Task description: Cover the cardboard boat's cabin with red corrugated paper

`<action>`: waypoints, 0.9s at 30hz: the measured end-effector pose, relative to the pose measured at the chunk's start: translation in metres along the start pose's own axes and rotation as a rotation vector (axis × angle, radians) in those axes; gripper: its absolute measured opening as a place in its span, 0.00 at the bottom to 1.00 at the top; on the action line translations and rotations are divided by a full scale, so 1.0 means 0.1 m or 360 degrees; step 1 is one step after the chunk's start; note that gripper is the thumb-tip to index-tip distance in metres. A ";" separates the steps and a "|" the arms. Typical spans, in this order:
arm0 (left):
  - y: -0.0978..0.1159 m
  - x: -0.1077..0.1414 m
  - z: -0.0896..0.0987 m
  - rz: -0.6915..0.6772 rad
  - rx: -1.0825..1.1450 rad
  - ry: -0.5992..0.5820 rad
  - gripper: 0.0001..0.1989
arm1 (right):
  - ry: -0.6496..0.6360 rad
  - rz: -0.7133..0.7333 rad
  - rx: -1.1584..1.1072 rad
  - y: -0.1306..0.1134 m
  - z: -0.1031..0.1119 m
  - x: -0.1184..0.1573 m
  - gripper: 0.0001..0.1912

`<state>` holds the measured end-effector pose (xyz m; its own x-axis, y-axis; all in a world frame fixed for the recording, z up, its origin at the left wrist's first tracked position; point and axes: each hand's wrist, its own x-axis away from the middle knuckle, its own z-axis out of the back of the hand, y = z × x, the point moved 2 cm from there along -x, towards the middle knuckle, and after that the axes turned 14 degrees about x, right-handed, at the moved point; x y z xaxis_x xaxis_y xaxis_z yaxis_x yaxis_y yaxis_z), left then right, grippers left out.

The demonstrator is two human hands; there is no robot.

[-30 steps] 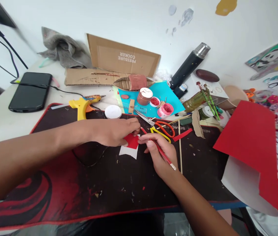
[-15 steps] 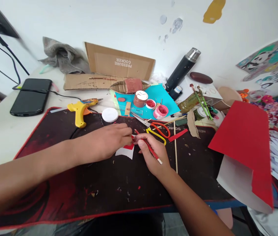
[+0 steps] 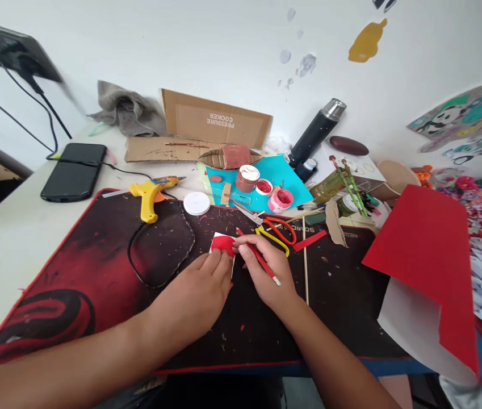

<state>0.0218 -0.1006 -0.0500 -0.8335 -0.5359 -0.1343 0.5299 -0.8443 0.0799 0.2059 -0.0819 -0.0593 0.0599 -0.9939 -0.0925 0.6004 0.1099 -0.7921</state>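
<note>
A small red ridged piece lies over a scrap of white paper on the dark desk mat. My left hand has its fingers bunched together on the lower edge of this piece, hiding part of it. In my right hand is a red pencil, slanting with its pale end toward me; my fingertips meet the right side of the red piece. Scissors with orange and yellow handles rest just beyond my right hand. A thin wooden stick lies to its right.
A yellow glue gun and its looping cord lie left, near a black phone. Open paint jars stand on a blue sheet. A black flask leans behind. Large red paper overhangs the right side.
My left hand has shifted from above the red piece to its near edge, uncovering its top. The right hand still holds the pencil in about the same place. The view has tilted slightly.
</note>
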 end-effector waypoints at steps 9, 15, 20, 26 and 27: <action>0.13 -0.06 -0.04 0.0105 -0.0032 0.0078 0.25 | -0.0125 -0.0067 -0.0167 0.03 0.04 -0.07 0.12; 0.15 -0.06 -0.05 0.0153 -0.0009 0.0106 0.26 | -0.0115 0.0027 -0.0121 -0.07 0.09 -0.21 0.13; 0.22 -0.07 -0.06 0.0194 -0.0116 0.0157 0.31 | -0.0203 0.0081 -0.0179 -0.14 0.07 -0.40 0.21; 0.24 -0.08 -0.06 0.0206 -0.0101 0.0136 0.28 | -0.0518 0.0109 -0.0211 -0.26 -0.05 -0.63 0.29; 0.25 -0.08 -0.06 0.0208 -0.0101 0.0134 0.28 | -0.0544 0.0113 -0.0196 -0.28 -0.08 -0.67 0.29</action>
<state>0.0425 -0.1171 -0.0525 -0.7420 -0.6368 -0.2094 0.6442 -0.7638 0.0400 0.1791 -0.0184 -0.0357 0.3738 -0.9266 0.0405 0.4860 0.1584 -0.8595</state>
